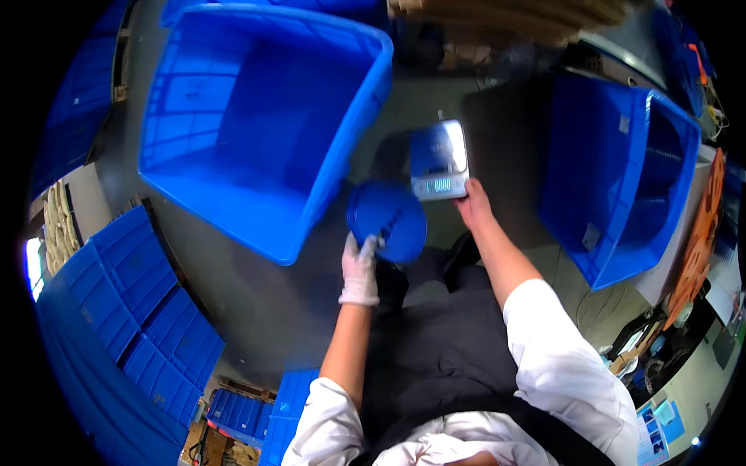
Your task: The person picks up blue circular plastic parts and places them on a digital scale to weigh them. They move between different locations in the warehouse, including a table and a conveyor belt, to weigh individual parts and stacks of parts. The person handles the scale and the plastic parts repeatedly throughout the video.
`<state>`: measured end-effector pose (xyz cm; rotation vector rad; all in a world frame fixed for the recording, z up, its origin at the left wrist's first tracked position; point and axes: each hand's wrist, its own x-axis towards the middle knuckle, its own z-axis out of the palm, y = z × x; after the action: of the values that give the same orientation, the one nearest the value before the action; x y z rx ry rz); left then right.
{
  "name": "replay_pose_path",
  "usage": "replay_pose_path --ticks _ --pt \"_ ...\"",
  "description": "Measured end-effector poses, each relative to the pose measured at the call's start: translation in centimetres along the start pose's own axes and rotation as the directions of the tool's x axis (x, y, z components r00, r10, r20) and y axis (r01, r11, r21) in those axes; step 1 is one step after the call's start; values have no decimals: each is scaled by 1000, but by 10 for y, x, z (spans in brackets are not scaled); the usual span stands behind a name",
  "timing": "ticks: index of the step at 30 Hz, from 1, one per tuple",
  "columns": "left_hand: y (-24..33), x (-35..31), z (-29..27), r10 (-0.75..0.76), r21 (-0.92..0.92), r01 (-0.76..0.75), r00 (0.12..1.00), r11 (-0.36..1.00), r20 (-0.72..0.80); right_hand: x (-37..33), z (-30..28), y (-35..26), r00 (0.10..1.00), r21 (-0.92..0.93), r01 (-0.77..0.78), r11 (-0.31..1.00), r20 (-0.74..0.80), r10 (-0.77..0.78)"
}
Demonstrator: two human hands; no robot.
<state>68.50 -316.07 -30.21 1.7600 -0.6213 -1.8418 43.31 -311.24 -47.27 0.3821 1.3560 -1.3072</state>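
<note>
My left hand [360, 273], in a white glove, grips the near rim of a round blue tub [404, 221] with dark marks on it. My bare right hand [475, 203] holds a small digital scale [440, 159] by its near right corner. The scale has a shiny metal plate and a lit display on its near edge. It is held up just beyond the tub, to the right. Whether the tub's inside or its underside faces me I cannot tell.
A large blue bin [272, 116] stands open at the upper left. Another blue bin [598, 179] stands at the right, beside an orange slotted panel [695, 233]. Blue crates [128, 311] are stacked at the left, and cardboard [513, 19] lies at the far side.
</note>
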Motion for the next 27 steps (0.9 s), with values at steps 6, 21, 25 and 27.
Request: replay_pose_path --ticks 6,21,25,27 --pt "-51 99 31 87 -562 -22 992 827 88 119 -9 31 993 45 21 999 116 -26" --pt "-156 257 121 105 -860 109 977 498 184 211 -47 79 975 -266 217 939 108 -194" --pt "-153 264 118 141 -863 131 964 488 226 197 -35 59 979 -501 189 844 32 -200" --pt "-150 272 116 193 -863 126 949 490 248 187 -26 54 970 -551 186 814 -27 -240"
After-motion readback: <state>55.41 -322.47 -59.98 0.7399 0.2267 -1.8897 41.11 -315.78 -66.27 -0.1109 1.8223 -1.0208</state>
